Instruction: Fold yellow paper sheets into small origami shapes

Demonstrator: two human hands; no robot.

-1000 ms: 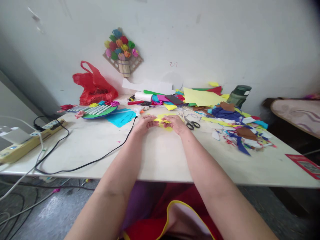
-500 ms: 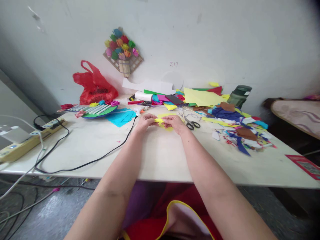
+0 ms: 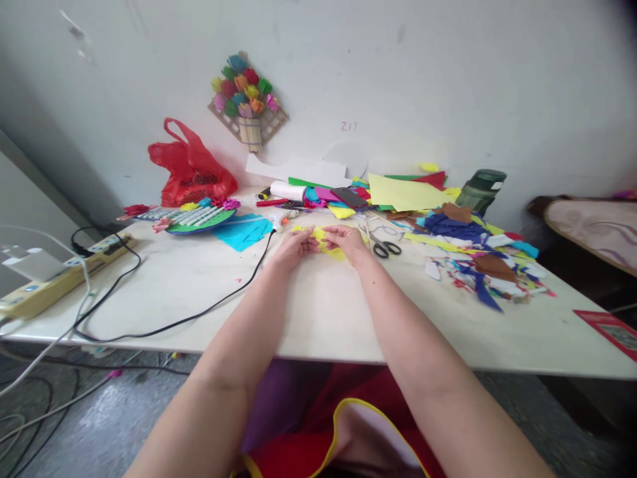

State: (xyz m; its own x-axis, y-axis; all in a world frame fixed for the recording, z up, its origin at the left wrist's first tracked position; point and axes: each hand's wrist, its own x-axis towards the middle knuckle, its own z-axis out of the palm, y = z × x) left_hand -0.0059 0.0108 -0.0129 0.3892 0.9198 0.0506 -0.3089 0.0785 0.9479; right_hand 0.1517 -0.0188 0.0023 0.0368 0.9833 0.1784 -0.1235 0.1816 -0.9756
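Between my hands, above the middle of the table, is a piece of yellow crepe paper [image 3: 320, 235]. My left hand [image 3: 294, 247] pinches its left part, and some yellow shows above the fingers. With thumb and fingertips my right hand [image 3: 347, 243] grips the right part; more yellow paper lies under that hand. Black-handled scissors [image 3: 387, 249] rest just right of my right hand. A glue gun [image 3: 279, 220] with a black cord lies beyond my left hand, next to cyan paper sheets [image 3: 243, 231].
Colored paper scraps [image 3: 490, 269] are heaped on the right of the table, below a green bottle [image 3: 482, 190]. A red plastic bag [image 3: 192, 169] and a green disc with rolled-paper sticks [image 3: 202, 220] stand at the back left. The power strip [image 3: 64, 279] and cords occupy the left edge.
The yellow paper was stretched as a narrow strip between both hands; now it looks more spread. My left hand has turned, its fingers more curled. The camera view has shifted slightly.
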